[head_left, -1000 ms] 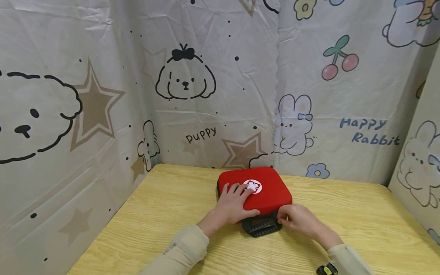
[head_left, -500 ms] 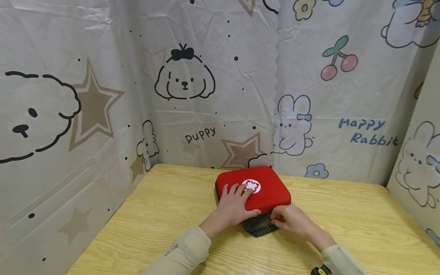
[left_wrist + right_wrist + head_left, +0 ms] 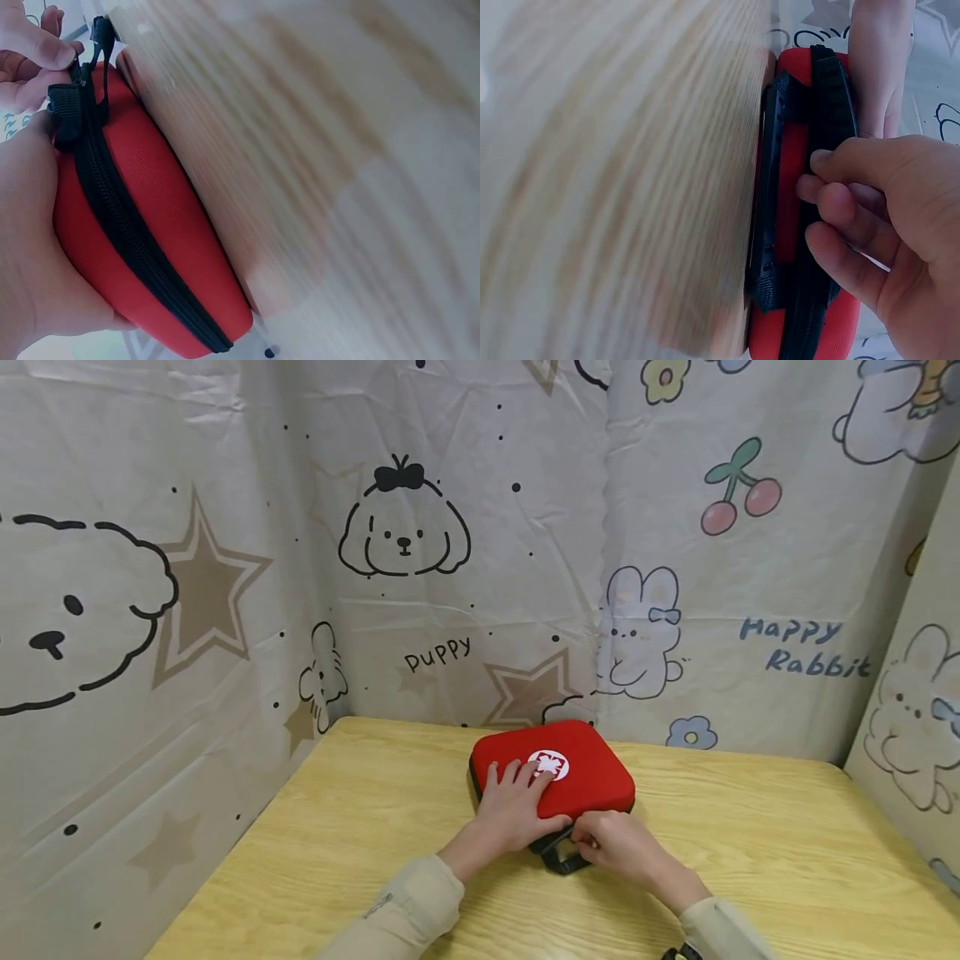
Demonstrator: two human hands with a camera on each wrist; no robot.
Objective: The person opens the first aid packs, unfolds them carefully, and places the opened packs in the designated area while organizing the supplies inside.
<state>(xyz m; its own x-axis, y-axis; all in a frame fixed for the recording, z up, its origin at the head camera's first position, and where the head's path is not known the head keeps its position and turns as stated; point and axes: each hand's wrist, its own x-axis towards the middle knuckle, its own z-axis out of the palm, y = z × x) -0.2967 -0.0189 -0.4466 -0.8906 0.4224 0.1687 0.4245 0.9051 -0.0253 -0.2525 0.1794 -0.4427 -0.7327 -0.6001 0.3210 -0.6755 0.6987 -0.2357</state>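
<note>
A red first-aid case [image 3: 592,768] with a white emblem lies on the table, its lid down. Fingers spread, my left hand [image 3: 510,810] rests on the lid's near left part. At the front edge, my right hand [image 3: 618,843] pinches the zipper pull between thumb and fingertips; the pull itself is mostly hidden by them. A black zipper [image 3: 120,210] runs round the case's side in the left wrist view. Below the fingers, the black carry handle [image 3: 769,195] sticks out from the front, between the right hand and the tabletop.
The case stands on a light wood-grain table [image 3: 337,827], near its back edge. Behind and at both sides hangs a patterned cloth [image 3: 465,527] with cartoon animals and stars.
My right hand has slid left along the case's front edge, now close to the left thumb. The left hand stays on the lid, and the case has barely shifted.
</note>
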